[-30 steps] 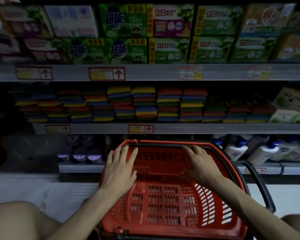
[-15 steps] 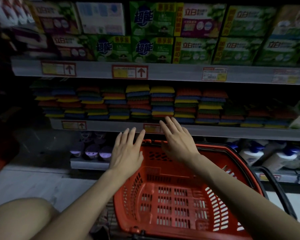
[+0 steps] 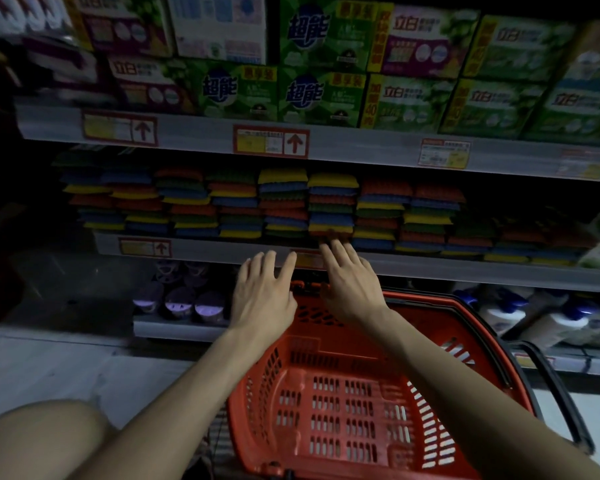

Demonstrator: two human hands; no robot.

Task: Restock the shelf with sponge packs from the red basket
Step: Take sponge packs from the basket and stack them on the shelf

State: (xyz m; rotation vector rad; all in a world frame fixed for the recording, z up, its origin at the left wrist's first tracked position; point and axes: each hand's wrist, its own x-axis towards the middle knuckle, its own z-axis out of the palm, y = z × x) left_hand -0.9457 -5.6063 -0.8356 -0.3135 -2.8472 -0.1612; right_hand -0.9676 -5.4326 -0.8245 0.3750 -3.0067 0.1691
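Observation:
The red basket (image 3: 430, 341) stands on the floor below me, and I see no sponge packs inside it. Stacks of sponge packs (image 3: 284, 206) in yellow, blue, green and orange fill the middle shelf (image 3: 430, 266). My left hand (image 3: 262, 296) is stretched out flat, fingers straight, over the basket's far rim and just below the shelf edge. My right hand (image 3: 350, 275) reaches further, fingers straight, with its fingertips at the bottom of a sponge stack (image 3: 331, 206). Neither hand holds anything.
Green and purple detergent boxes (image 3: 323, 64) fill the top shelf. Small purple-lidded jars (image 3: 181, 303) sit on the lowest shelf at the left, white bottles with blue caps (image 3: 548, 320) at the right. The basket's black handle (image 3: 555, 393) hangs off its right side. My knee (image 3: 39, 441) is at the bottom left.
Both hands rose from the basket's interior toward the middle shelf. The right hand went furthest and now reaches the sponge stacks. My view shifted right and closer.

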